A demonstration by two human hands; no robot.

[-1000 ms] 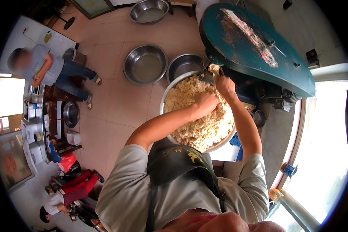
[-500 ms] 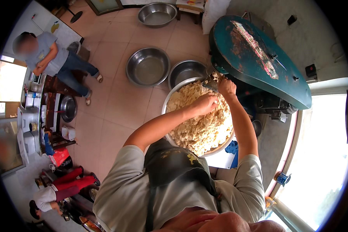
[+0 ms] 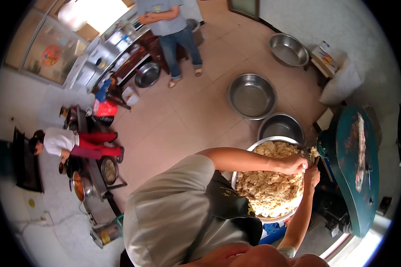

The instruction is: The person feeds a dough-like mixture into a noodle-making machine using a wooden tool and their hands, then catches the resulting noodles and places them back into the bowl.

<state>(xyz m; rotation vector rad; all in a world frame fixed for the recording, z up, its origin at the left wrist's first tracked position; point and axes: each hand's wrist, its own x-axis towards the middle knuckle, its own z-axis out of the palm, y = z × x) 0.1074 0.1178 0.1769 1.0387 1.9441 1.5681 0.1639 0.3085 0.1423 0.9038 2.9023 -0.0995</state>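
Pinkish tiled floor [image 3: 187, 111] with a round metal basin [image 3: 252, 96]; right, a whitish sack [image 3: 341, 82] near the wall [image 3: 374, 66]. Left, one person [image 3: 169, 29] in blue trousers [image 3: 176, 39], another person [image 3: 61, 140] in red trousers [image 3: 93, 137].

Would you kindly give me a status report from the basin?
Left hand over crumbly mixture; right hand near basin's rim. Grips unclear. Green machine close on the right.

A kitchen: steel basins [image 3: 252, 96], filled pans [image 3: 108, 171], crumbly dough [image 3: 269, 189].

Heaped loosely inside a wide, round, silvery metal basin [image 3: 274, 220] as a pale yellow, crumbly dough-like mass [image 3: 269, 187], lumpy and uneven on top.
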